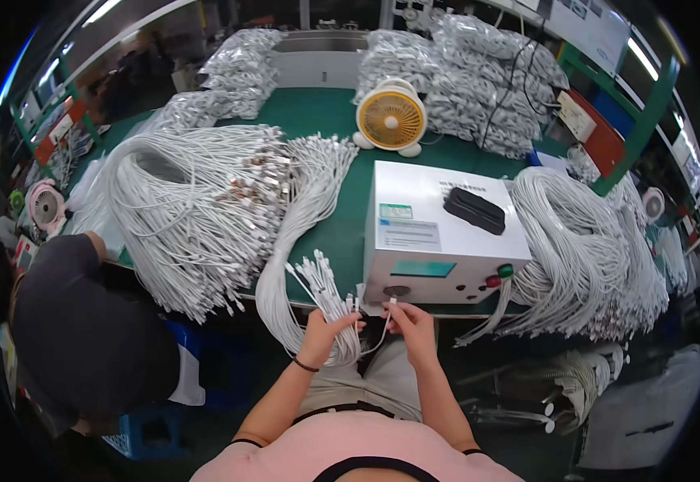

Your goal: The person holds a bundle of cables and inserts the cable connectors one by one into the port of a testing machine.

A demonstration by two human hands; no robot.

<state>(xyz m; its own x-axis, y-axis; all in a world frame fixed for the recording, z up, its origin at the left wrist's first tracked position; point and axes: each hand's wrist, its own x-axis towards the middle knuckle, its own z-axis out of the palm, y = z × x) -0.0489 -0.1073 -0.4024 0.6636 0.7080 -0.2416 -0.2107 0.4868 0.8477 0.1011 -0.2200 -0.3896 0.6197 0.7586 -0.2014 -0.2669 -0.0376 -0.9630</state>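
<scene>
My left hand (322, 333) is closed round a bundle of white cables (318, 281), whose connector ends fan out above the fingers. Between the fingertips of my right hand (414, 328) is a cable connector (393, 301), held at the front of a white box-shaped tester (446, 233), just below its round port. I cannot tell whether the connector is inside the port. From this plug the cable curves down toward the bundle. The tester has a small lit screen (423, 269), a red button and a green button, and a black case (475, 210) lies on top.
Large heaps of white cables lie left (197, 209) and right (579, 249) of the tester on the green table (314, 100). A yellow fan (392, 120) and stacked bagged cables (478, 80) stand behind. At the left sits another person (97, 329) in dark clothing.
</scene>
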